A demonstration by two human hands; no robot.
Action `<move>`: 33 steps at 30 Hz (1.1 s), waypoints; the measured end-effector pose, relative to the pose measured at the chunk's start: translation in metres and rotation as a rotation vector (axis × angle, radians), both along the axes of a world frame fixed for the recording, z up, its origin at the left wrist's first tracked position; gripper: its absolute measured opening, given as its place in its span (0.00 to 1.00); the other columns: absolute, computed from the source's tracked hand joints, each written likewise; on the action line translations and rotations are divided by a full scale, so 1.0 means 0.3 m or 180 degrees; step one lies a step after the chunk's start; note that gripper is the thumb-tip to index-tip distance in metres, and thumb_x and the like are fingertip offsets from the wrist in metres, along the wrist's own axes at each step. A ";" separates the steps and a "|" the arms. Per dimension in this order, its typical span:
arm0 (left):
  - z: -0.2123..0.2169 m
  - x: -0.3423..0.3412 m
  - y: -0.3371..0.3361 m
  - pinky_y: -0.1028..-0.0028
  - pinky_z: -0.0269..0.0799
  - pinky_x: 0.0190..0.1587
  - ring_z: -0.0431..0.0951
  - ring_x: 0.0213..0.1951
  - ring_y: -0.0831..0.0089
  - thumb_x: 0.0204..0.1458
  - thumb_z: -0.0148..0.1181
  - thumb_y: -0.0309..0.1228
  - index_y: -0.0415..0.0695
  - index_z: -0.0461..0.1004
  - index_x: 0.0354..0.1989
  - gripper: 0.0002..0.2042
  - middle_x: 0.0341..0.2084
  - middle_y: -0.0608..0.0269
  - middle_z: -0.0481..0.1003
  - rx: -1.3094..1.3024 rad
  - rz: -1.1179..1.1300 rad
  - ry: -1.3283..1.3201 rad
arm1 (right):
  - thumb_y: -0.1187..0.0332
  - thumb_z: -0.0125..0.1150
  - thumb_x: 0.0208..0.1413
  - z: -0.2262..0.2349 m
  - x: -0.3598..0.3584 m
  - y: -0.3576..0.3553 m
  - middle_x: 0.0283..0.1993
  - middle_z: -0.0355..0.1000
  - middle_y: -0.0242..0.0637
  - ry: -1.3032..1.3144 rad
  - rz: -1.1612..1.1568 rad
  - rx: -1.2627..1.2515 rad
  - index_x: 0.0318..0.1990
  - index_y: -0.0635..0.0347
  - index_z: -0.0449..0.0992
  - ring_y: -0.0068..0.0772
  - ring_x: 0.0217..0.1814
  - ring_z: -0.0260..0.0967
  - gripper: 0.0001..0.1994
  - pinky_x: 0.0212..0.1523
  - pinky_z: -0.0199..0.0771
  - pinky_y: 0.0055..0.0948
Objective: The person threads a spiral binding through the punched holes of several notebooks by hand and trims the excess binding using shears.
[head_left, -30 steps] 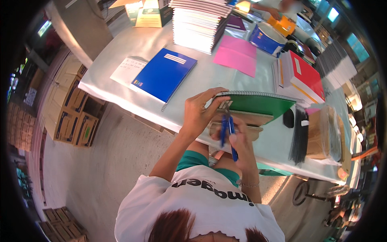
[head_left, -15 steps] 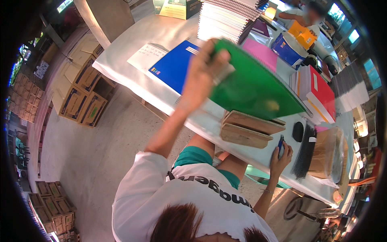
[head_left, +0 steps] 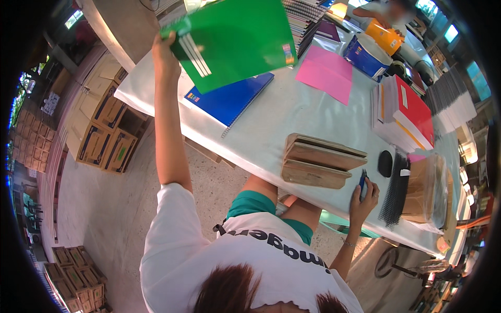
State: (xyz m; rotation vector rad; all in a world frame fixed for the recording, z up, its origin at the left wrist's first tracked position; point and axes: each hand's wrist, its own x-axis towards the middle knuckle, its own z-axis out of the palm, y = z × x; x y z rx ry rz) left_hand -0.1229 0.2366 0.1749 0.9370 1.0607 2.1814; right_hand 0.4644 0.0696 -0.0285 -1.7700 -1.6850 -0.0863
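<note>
My left hand grips the edge of a green notebook and holds it up over the far left of the table. Beneath it, partly covered, lies a blue spiral notebook on the white tabletop. My right hand rests near the table's front edge, closed on a small blue-handled tool whose exact kind is hidden by the fingers. Just left of that hand stands a slotted wooden holder with nothing in its slots. A bundle of black binding coils lies right of my right hand.
A pink sheet, a stack of red-topped notebooks, a blue tub and a cardboard box in plastic occupy the table. Spiral notebooks are piled at the back. Across the table another person holds an orange notebook.
My left hand has carried the green notebook away from above the wooden holder, to the far left over the blue notebook. My right hand has stayed in place with the tool.
</note>
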 end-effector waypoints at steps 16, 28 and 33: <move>-0.701 -0.197 -0.057 0.67 0.80 0.47 0.79 0.41 0.69 0.62 0.61 0.26 0.33 0.73 0.50 0.12 0.41 0.56 0.78 -0.1741 0.0322 0.0063 | 0.69 0.62 0.65 0.219 0.206 0.253 0.63 0.68 0.49 -0.0283 -0.0025 0.0654 0.60 0.58 0.75 0.51 0.67 0.63 0.17 0.65 0.62 0.47; -0.760 -0.253 -0.026 0.57 0.74 0.53 0.74 0.54 0.56 0.60 0.66 0.40 0.38 0.61 0.69 0.33 0.55 0.51 0.71 -0.2304 0.1254 0.2209 | 0.80 0.66 0.52 0.419 0.311 0.727 0.58 0.72 0.51 -0.0482 0.0412 0.1087 0.60 0.56 0.77 0.56 0.63 0.69 0.25 0.64 0.68 0.48; -0.615 -0.015 -0.058 0.42 0.59 0.67 0.57 0.68 0.40 0.58 0.67 0.49 0.57 0.53 0.77 0.41 0.73 0.48 0.50 -0.2528 0.1969 0.3420 | 0.81 0.67 0.50 0.416 0.324 0.825 0.55 0.75 0.50 -0.0601 0.0675 0.0778 0.57 0.60 0.78 0.54 0.59 0.71 0.24 0.60 0.72 0.44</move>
